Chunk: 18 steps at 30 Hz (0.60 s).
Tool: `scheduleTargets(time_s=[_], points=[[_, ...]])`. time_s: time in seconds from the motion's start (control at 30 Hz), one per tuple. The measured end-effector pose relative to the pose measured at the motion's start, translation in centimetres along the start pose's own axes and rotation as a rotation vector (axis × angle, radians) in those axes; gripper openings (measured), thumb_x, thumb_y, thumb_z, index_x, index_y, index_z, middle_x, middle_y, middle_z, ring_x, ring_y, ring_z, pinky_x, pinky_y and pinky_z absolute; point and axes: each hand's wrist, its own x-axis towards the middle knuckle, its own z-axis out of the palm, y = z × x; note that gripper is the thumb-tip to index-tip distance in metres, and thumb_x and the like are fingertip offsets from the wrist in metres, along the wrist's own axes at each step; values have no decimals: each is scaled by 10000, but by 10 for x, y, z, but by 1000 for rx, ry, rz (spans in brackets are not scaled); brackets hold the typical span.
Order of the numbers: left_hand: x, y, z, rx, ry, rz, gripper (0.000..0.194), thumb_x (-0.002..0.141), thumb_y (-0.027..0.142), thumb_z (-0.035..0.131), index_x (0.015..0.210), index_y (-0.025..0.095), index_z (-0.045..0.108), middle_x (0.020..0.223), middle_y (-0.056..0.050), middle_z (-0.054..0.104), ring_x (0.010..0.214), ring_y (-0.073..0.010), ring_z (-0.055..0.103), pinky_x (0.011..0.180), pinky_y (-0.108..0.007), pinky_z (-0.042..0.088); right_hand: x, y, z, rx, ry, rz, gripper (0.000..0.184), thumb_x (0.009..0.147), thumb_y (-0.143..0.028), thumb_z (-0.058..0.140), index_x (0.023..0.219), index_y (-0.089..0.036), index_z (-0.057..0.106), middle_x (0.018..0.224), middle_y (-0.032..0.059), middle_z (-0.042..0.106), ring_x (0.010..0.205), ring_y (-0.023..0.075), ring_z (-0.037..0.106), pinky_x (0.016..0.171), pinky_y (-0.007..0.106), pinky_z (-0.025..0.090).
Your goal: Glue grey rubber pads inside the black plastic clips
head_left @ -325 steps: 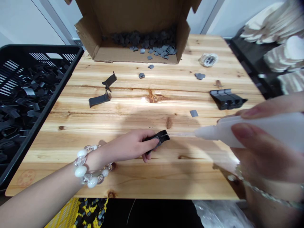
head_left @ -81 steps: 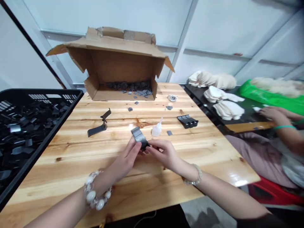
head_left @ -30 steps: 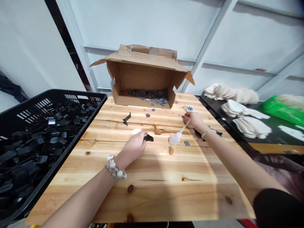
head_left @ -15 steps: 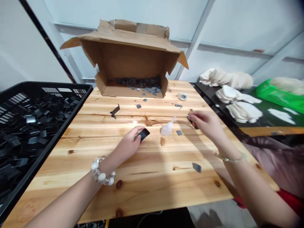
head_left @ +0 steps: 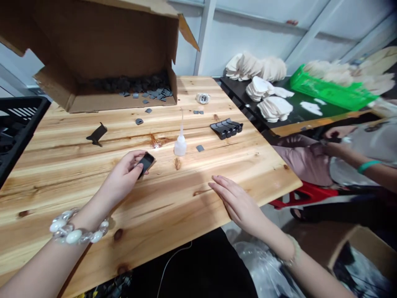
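Observation:
My left hand (head_left: 125,171) grips a small black plastic piece (head_left: 146,161) between thumb and fingers, just above the wooden table. My right hand (head_left: 237,200) is low at the table's front edge, its fingers stretched out and close together; what lies beneath them is hidden. Between and beyond the hands, a translucent squeeze bottle (head_left: 180,145) with a thin nozzle stands upright. Beside it lies a grey square pad (head_left: 200,148). Several black pieces (head_left: 227,128) sit in a row at the right, and one bent black piece (head_left: 98,134) lies apart at the left.
An open cardboard box (head_left: 124,103) with many grey pads stands at the back. A black crate (head_left: 23,120) is at the left. A tape roll (head_left: 203,98) lies near the back edge. White stacked pieces (head_left: 274,108) and a green basket (head_left: 335,89) occupy the neighbouring table; a person sits beside it.
My right hand has let go of a black piece at the right and moved toward the table's front edge. My left hand still holds its piece. The view has turned right.

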Motion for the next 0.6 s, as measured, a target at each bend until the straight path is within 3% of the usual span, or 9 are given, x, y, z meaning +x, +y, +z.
scheduleTargets(time_s=[0.07,0.17,0.3,0.37,0.47,0.53,0.6], points=[[0,2,1,-29,4,-13,400,732,354,591,1089,181,542,991,-64,645,707,-164,619,712,-328,530,1,6,-1,67,58,33,451,948,-106,333,1378,-193,435,1404,123,481,1329,209,421,1086,425,412],[0,5,2,-51,15,-4,393,702,348,607,1048,170,543,1000,-72,643,720,-161,616,719,-325,519,4,14,-4,138,136,127,355,940,-260,475,1289,-198,500,1279,137,547,1222,243,500,1032,435,450],[1,4,3,-68,8,15,387,705,355,606,1032,161,538,996,-80,648,715,-153,607,697,-315,511,11,26,-19,249,161,218,444,867,-443,587,1216,-175,531,1186,143,573,1138,270,537,988,447,456],[1,3,2,-69,-2,9,408,711,366,608,1052,158,528,967,-72,646,686,-144,598,701,-319,504,11,29,-33,361,93,296,389,901,-458,523,1170,-178,553,1075,117,617,995,233,601,880,393,511],[2,-2,2,-69,-11,-2,443,709,392,619,1072,160,515,948,-64,633,674,-145,592,714,-335,496,7,31,-55,439,-157,354,323,891,-440,544,1096,-195,585,946,72,641,758,173,616,700,307,531],[2,-4,1,-51,-1,4,466,701,395,634,1086,167,503,986,-72,625,765,-174,612,778,-361,492,3,29,-65,383,-297,317,230,862,-368,597,1025,-206,601,952,60,637,707,153,601,662,282,519],[1,-5,2,-16,13,24,479,698,373,649,1103,173,490,1067,-86,610,940,-210,608,905,-392,453,1,26,-70,309,-346,284,111,856,-268,582,949,-210,600,906,43,630,671,140,589,625,261,506]])
